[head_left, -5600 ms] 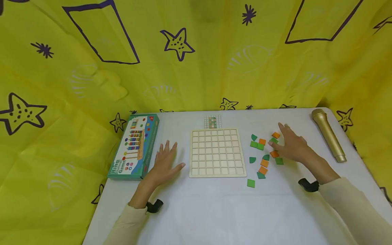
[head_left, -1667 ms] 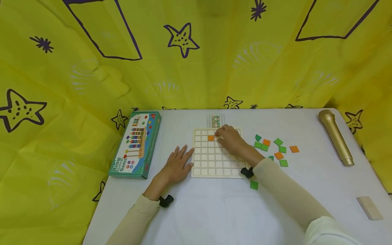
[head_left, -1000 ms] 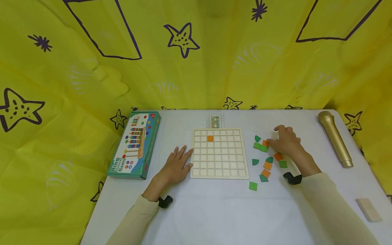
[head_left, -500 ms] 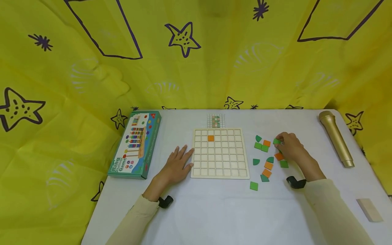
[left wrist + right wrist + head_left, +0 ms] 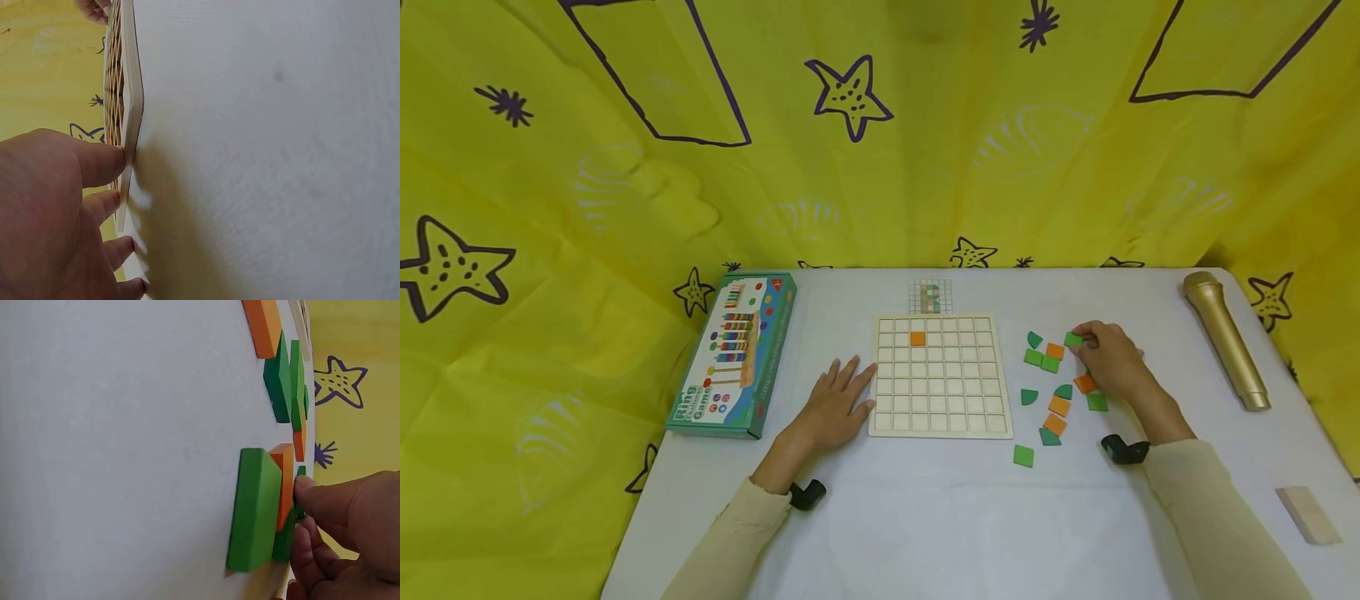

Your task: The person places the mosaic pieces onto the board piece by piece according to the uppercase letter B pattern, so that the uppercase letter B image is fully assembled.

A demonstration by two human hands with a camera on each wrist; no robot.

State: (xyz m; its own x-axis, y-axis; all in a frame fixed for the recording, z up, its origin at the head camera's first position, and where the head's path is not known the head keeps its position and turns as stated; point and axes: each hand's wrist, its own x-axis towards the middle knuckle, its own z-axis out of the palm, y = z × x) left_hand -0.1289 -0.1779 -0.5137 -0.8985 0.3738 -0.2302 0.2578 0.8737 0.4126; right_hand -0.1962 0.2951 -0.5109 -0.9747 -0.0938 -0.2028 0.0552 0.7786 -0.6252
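My left hand (image 5: 827, 412) lies with fingers spread, fingertips at the left edge of a wooden grid board (image 5: 937, 380). In the left wrist view, the thumb (image 5: 103, 164) touches the board's side. One orange square tile (image 5: 917, 338) sits in a cell of the second row. To the right of the board, my right hand (image 5: 1112, 358) pinches a green square tile (image 5: 1073, 339) between thumb and fingers. Around it lie loose tiles: orange squares (image 5: 1059, 406), green squares (image 5: 1023, 456) and dark green quarter-rounds (image 5: 1029, 397). The right wrist view shows a green tile (image 5: 255, 512) close up.
A small printed pattern card (image 5: 930, 297) lies behind the board. At the left stands a Ring game box (image 5: 730, 358). A gold microphone (image 5: 1225, 342) and a pale wooden block (image 5: 1308, 515) lie at the right of the white table (image 5: 925, 525). Yellow cloth (image 5: 880, 192) hangs behind.
My left hand has moved right to the board's edge. My right hand reached over the board, where an orange tile now sits, then returned to the loose tiles and took hold of a green square.
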